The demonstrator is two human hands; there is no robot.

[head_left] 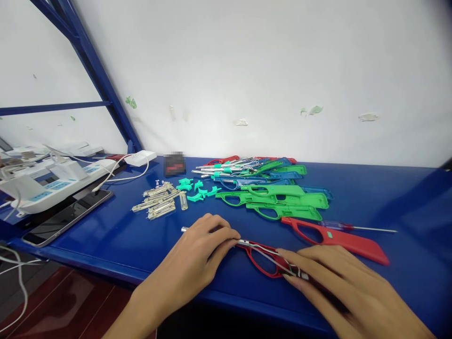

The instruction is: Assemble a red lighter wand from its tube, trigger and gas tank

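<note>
My left hand pinches a thin metal lighter tube between thumb and fingers; its tip pokes out to the left of the hand. Under the tube lies a red lighter shell half with a trigger loop, near the table's front edge. White and grey wires run from the tube across the loop to the right. My right hand closes thumb and fingers on the wired end of the shell, covering much of it. Just beyond is another red lighter shell half, lying flat with a small green mark.
A screwdriver lies behind the loose red shell. Green shell halves, blue ones and metal tubes are piled farther back. Teal triggers and clear lighter tanks lie left of them. A phone and power strip occupy the left.
</note>
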